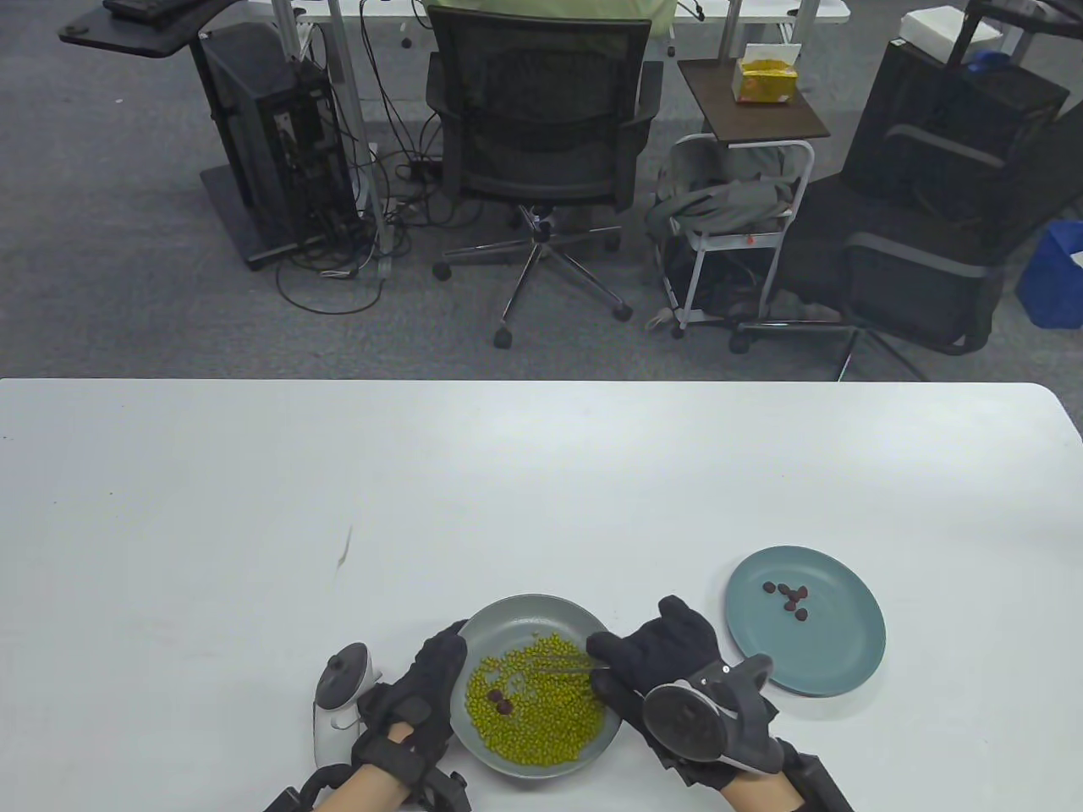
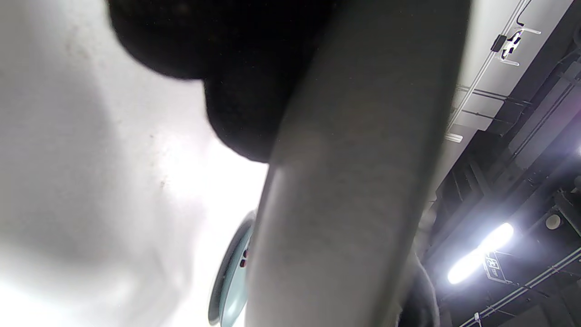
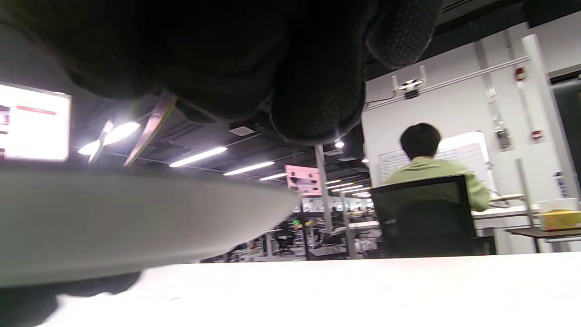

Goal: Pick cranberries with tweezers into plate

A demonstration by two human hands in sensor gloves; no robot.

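A grey plate (image 1: 541,611) near the table's front edge holds many green peas (image 1: 541,710) and dark red cranberries (image 1: 499,700) at its left side. My right hand (image 1: 656,655) grips metal tweezers (image 1: 563,666) whose tips reach left over the peas, apart from the cranberries. My left hand (image 1: 427,685) rests against the grey plate's left rim. A blue plate (image 1: 825,651) to the right holds several cranberries (image 1: 788,595). In the left wrist view the grey plate's rim (image 2: 345,181) fills the middle and the blue plate (image 2: 231,277) shows behind. The right wrist view shows the tweezers (image 3: 150,127) under my glove.
The white table (image 1: 338,507) stretches wide behind and left of the plates. A small mark (image 1: 345,550) lies on it at the left. Beyond the far edge stand office chairs (image 1: 541,144), a computer tower (image 1: 271,135) and a side table (image 1: 749,101).
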